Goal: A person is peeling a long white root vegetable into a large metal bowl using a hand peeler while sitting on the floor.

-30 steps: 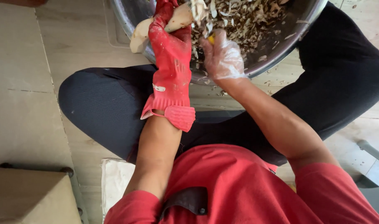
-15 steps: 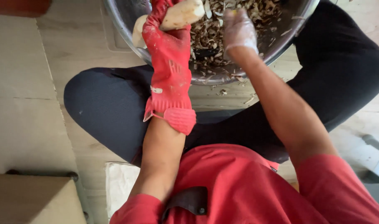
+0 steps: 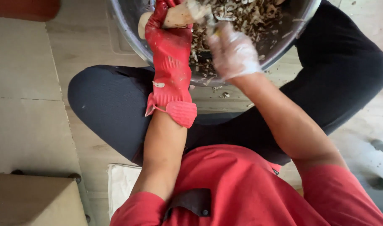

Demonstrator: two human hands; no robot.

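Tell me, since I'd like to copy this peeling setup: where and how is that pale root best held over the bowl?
Probably around its middle, as the left hand in the red rubber glove does now: fingers wrapped across the pale root, coming from the person's left. The root is long and lies crosswise over the metal bowl, so a middle grip leaves its near end free for the right hand, which is blurred.

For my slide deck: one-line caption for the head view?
Red-gloved left hand holds a pale root over a metal bowl; right hand works beside it.
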